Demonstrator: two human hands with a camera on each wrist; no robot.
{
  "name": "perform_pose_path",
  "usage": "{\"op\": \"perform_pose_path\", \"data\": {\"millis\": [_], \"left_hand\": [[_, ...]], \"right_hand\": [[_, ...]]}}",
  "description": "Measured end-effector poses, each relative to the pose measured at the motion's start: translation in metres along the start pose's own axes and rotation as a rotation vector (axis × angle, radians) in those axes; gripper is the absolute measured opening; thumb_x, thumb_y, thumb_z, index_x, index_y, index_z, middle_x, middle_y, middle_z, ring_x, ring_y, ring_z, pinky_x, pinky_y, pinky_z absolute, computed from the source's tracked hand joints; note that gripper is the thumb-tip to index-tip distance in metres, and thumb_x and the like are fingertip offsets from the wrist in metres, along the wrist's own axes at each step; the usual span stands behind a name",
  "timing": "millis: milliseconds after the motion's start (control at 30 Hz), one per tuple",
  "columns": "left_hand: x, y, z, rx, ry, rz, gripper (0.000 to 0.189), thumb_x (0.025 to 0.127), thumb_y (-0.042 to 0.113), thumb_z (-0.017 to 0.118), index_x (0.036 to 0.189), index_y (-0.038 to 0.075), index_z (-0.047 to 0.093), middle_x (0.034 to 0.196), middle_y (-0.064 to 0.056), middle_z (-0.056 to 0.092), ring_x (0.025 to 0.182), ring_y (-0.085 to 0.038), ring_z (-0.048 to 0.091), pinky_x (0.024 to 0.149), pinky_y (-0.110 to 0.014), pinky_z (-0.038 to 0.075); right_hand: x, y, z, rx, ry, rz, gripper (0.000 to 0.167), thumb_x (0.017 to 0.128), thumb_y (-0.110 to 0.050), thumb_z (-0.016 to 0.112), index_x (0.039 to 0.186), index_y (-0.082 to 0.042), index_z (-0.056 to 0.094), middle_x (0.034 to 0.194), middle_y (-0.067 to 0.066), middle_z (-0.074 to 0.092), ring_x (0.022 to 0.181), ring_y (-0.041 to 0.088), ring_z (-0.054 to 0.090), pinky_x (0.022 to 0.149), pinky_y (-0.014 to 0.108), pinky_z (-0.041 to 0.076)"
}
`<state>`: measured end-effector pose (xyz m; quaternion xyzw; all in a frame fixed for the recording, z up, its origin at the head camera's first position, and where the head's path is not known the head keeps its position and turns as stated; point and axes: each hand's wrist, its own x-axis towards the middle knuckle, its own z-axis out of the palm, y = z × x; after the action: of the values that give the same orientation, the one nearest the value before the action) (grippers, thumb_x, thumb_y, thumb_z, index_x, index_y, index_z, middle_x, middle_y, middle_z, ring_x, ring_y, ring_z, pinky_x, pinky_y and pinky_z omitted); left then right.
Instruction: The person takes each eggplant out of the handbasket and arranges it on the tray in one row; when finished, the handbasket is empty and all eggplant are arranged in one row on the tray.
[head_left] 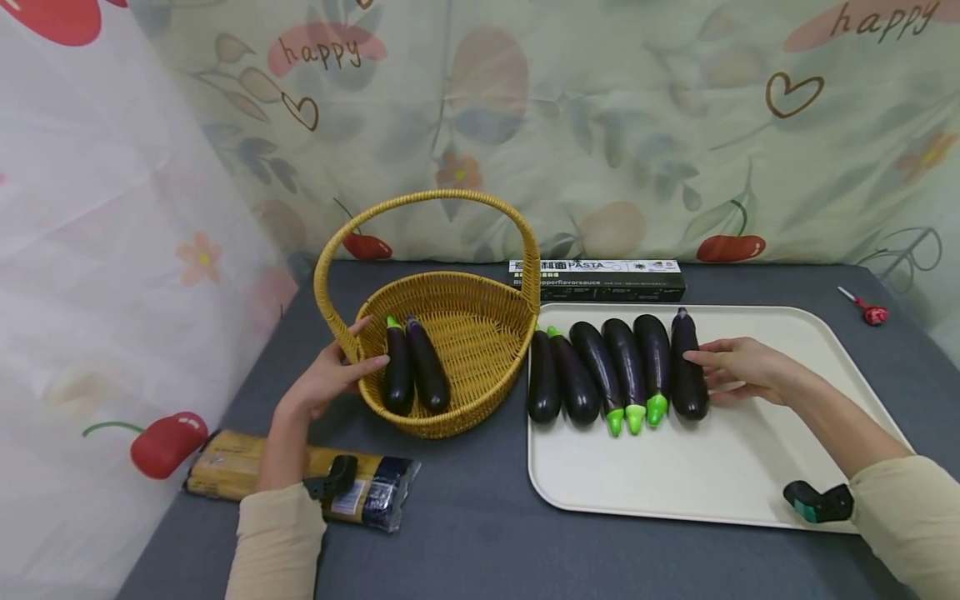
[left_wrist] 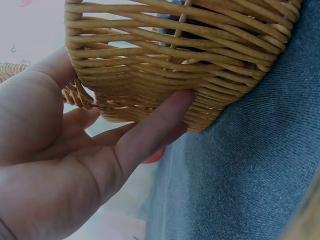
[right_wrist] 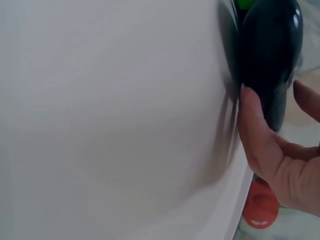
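Note:
In the head view my left hand [head_left: 330, 375] grips the left rim of a wicker basket [head_left: 480, 400], thumb over the inside and fingers against the outer weave. Two dark eggplants [head_left: 427, 367] lie inside, close to that hand. My right hand [head_left: 750, 371] is at the rightmost eggplant [head_left: 686, 367] of a row on a cream tray [head_left: 720, 475]. Its thumb lies over the eggplant's upper side and the other fingers are along its right flank. Several more eggplants [head_left: 600, 367] lie side by side to the left, some with green stems toward me.
Behind the tray stands a black and white pasta box [head_left: 600, 283]. A packet of spaghetti [head_left: 367, 492] lies under the left forearm. A red-wrapped lollipop [head_left: 873, 314] is at the far right of the grey table. The basket's tall arched handle [head_left: 442, 195] rises above it.

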<state>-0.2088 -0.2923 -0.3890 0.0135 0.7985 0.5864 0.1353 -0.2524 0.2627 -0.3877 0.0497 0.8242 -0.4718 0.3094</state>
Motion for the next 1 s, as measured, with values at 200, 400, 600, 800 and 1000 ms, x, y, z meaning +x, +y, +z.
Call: {"op": "perform_pose_path", "data": {"millis": [200,400,600,800,1000], "left_hand": [[0.000,0.000,0.000,0.001,-0.001,-0.002,0.083,0.093,0.029,0.065,0.155,0.025,0.011,0.140,-0.028,0.037,0.117,-0.040,0.050,0.089,-0.050,0.047],[0.000,0.002,0.000,0.004,-0.002,0.000,0.083,0.093,0.030,0.065,0.155,0.025,0.011,0.140,-0.027,0.038,0.117,-0.040,0.050,0.090,-0.051,0.046],[0.000,0.001,0.000,0.002,-0.007,0.001,0.083,0.093,0.030,0.065,0.155,0.025,0.011,0.140,-0.027,0.037,0.117,-0.040,0.050,0.090,-0.052,0.045],[0.001,0.001,-0.001,0.004,-0.007,-0.001,0.082,0.093,0.030,0.064,0.155,0.026,0.011,0.140,-0.027,0.037,0.117,-0.040,0.050,0.090,-0.051,0.046],[0.001,0.000,-0.001,0.002,-0.006,-0.003,0.082,0.093,0.029,0.064,0.155,0.024,0.010,0.141,-0.028,0.036,0.115,-0.040,0.051,0.088,-0.049,0.048]], "right_hand": [[0.000,0.001,-0.001,0.036,0.002,0.002,0.075,0.098,-0.038,0.053,0.141,0.015,0.022,0.102,0.012,0.054,0.085,0.015,0.057,0.075,0.035,0.054],[-0.001,0.004,-0.013,0.041,0.012,-0.010,0.074,0.100,-0.039,0.049,0.142,0.015,0.020,0.114,0.020,0.051,0.089,0.017,0.059,0.079,0.036,0.054],[-0.006,-0.003,-0.036,0.043,-0.023,-0.051,0.075,0.100,-0.041,0.047,0.143,0.014,0.019,0.127,0.027,0.045,0.098,0.022,0.060,0.084,0.040,0.051],[-0.013,-0.018,-0.047,0.026,-0.097,-0.123,0.066,0.102,-0.037,0.044,0.144,0.010,0.024,0.126,0.023,0.049,0.107,0.029,0.058,0.088,0.047,0.049],[-0.015,-0.037,-0.035,0.096,-0.163,-0.163,0.059,0.103,-0.031,0.043,0.143,0.009,0.027,0.124,0.021,0.048,0.106,0.026,0.058,0.089,0.048,0.047]]}}
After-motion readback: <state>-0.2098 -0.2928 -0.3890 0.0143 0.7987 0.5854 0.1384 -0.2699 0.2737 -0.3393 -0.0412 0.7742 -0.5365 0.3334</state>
